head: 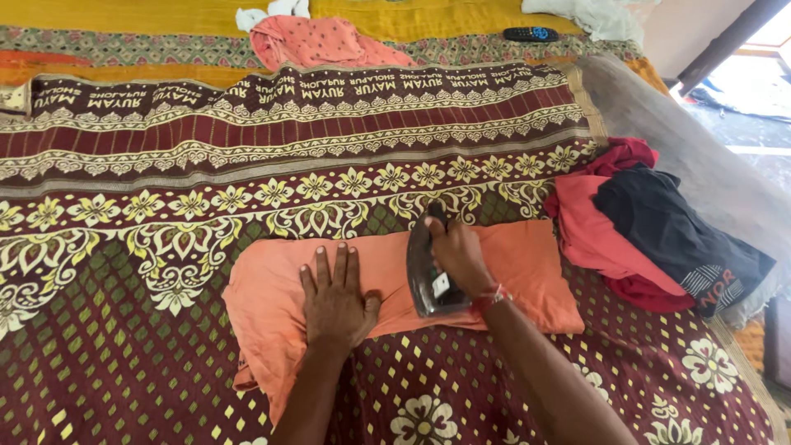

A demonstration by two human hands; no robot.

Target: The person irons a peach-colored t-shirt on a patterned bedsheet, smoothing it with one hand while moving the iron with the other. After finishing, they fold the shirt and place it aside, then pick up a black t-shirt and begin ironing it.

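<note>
Across the whole near surface we have a maroon patterned blanket (206,165) with yellow flowers and a banded border, spread flat as our ironing bed. On it, near the middle, lies the folded orange cloth (527,272), the piece we are pressing. To the right, partly on the blanket's edge, sits a heap of clothes (651,231), red, pink and dark ones tumbled together and plainly unpressed. Far off, beyond the border, a crumpled pink dotted garment (321,41) rests on a yellow sheet, with a black remote control (531,35) to its right.

Our left hand (334,301) lies palm down on the orange cloth, fingers straight and slightly spread, gripping nothing, only pinning the fabric. Our right hand (457,255) is wrapped closed around the handle of the dark clothes iron (432,272), whose sole sits on the cloth just right of the left hand.

We judge the work partly done: this cloth looks fairly smooth to the right, rumpled at its near left end, and the heap waits.
</note>
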